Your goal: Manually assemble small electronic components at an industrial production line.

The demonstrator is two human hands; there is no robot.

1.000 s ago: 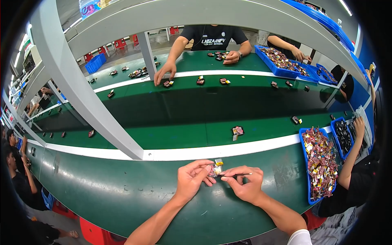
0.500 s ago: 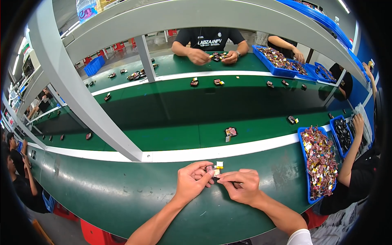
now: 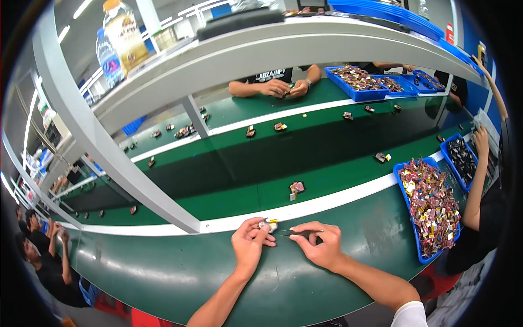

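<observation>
My left hand (image 3: 248, 246) is closed round a small electronic assembly (image 3: 268, 225), pinched between thumb and fingers. A pale face and a yellow-and-white tab show on it; the fingers hide the rest. My right hand (image 3: 323, 247) grips a pair of dark thin tweezers (image 3: 303, 232) between thumb and forefinger. Their tips point left at the assembly, slightly apart from each other, with a small gap to the piece. Both hands are just above the green worktable (image 3: 180, 272), near the white rail.
At right stand a blue tray (image 3: 418, 245) heaped with small tagged parts and a blue bin (image 3: 468, 182) of black pieces. Several assemblies, one nearby (image 3: 296, 188), lie on the green conveyor (image 3: 234, 201). A grey post (image 3: 120, 158) rises at left. Co-workers sit around.
The tweezers have drawn back rightward from the assembly. My left hand has turned the piece, so its tab lies differently. The whole view has tilted upward, showing more of the overhead shelf.
</observation>
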